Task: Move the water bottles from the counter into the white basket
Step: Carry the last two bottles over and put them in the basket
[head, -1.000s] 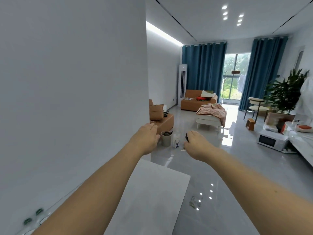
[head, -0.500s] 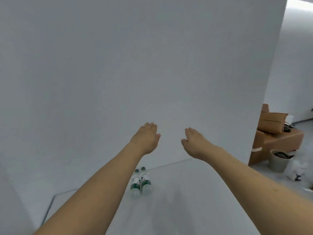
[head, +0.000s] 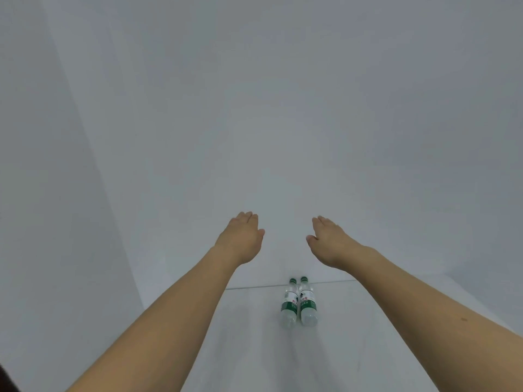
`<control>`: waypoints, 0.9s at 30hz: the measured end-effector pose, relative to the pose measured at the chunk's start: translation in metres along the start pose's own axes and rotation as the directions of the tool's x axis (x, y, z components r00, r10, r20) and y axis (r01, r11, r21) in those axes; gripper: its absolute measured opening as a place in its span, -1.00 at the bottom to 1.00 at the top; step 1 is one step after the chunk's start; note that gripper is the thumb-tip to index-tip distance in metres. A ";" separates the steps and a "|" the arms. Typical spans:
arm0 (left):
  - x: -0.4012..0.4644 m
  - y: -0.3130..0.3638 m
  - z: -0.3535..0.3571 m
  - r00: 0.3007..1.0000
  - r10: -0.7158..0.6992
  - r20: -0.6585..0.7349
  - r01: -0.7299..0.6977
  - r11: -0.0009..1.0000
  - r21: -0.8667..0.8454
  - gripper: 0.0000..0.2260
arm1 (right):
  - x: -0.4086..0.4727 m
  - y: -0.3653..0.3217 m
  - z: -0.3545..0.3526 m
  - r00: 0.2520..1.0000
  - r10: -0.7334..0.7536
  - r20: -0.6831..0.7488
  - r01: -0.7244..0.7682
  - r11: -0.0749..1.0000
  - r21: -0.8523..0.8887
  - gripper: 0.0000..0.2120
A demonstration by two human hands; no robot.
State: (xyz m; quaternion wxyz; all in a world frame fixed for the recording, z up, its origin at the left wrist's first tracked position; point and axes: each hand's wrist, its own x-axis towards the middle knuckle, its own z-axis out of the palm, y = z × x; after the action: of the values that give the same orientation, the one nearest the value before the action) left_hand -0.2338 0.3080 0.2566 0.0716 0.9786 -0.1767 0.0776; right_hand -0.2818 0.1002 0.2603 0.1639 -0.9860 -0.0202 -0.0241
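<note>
The left hand (head: 240,239) and the right hand (head: 329,240) reach forward, flat, fingers extended, holding nothing. Below and between them two water bottles (head: 298,302) stand upright, touching side by side, on the white worktop (head: 353,349) near a plain white wall (head: 283,123).

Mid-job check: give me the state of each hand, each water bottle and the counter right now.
left hand: open, empty, raised above the counter.
right hand: open, empty, raised.
left bottle: capped, upright on the counter, untouched.
right bottle: capped, upright, close beside the other.
counter: holds both bottles; no basket in view.
</note>
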 end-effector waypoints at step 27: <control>0.252 -0.027 0.361 0.746 -0.277 0.606 0.551 0.769 -0.326 -0.83 | 0.262 0.217 0.304 0.666 0.482 0.569 -0.746 0.403 0.530 -0.47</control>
State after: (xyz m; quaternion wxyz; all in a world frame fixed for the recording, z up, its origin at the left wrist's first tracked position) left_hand 0.0543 0.1880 -0.0546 0.2795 0.9246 0.0271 -0.2576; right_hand 0.0029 0.0016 -0.0830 0.5328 -0.7559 0.3154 0.2126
